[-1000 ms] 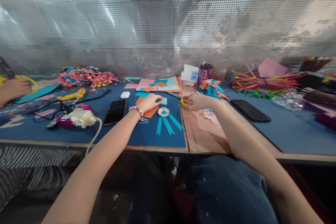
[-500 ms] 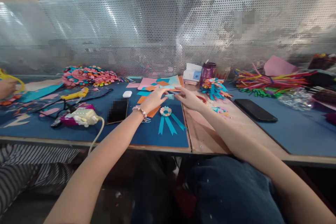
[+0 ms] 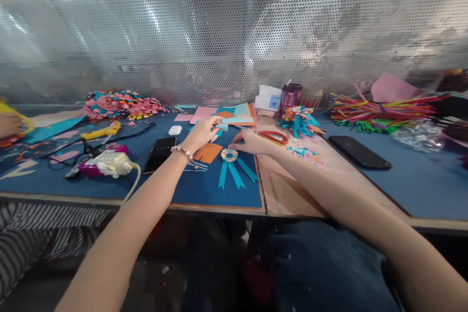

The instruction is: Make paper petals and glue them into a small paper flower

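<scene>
My left hand (image 3: 202, 131) pinches a small light blue paper piece (image 3: 221, 127) just above the blue mat (image 3: 204, 185). My right hand (image 3: 248, 142) reaches down beside a paper rosette (image 3: 229, 155) with blue ribbon tails, its fingertips touching the rosette's upper edge. What those fingers hold, if anything, is hidden. An orange paper scrap (image 3: 207, 152) lies below my left hand. Red-handled scissors (image 3: 273, 136) lie on the pink board just right of my right hand.
A phone (image 3: 160, 154) and white earbud case (image 3: 174, 130) lie left of my hands, a glue gun (image 3: 104, 163) with cord farther left. Coloured paper sheets (image 3: 226, 114), a purple jar (image 3: 289, 100), finished rosettes (image 3: 300, 122), another phone (image 3: 359, 152) and paper strips (image 3: 376, 109) lie around. Another person's hand (image 3: 10, 124) is at far left.
My right hand dropped from the blue paper piece down to the rosette. My left hand kept the piece and lifted slightly left. The scissors now lie uncovered on the pink board.
</scene>
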The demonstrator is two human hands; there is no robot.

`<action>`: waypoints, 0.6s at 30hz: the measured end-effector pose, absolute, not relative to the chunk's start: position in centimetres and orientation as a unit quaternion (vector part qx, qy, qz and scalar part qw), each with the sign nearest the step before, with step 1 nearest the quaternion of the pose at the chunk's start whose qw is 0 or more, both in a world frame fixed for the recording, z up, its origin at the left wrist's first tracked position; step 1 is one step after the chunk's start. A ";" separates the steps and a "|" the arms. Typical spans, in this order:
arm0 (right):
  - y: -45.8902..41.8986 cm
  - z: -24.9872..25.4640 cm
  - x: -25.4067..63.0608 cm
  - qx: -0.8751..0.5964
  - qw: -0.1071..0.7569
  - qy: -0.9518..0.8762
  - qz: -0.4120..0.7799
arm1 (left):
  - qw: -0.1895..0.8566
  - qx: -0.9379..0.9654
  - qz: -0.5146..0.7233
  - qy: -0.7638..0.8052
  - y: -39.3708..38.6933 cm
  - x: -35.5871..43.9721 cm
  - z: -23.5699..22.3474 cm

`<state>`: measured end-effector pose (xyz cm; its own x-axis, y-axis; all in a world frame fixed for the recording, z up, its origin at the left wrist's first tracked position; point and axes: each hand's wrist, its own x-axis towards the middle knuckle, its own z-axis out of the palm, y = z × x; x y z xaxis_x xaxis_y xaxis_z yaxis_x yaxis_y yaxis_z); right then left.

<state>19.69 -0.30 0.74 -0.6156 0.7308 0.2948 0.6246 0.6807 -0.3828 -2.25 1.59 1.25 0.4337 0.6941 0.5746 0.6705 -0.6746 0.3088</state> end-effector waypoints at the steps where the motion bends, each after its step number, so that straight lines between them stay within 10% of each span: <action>1: -0.5 0.6 19.5 -0.372 0.217 -0.895 0.114 | 0.020 0.851 0.340 0.400 1.6 -2.0 1.2; 12: -1.9 3.0 22.9 -0.425 0.287 -0.838 0.186 | -0.018 0.870 0.235 0.433 1.3 -0.2 -0.5; 18: -5.1 5.2 28.0 -0.440 0.374 -0.815 -0.052 | -0.031 0.869 0.228 0.438 0.7 0.0 -0.3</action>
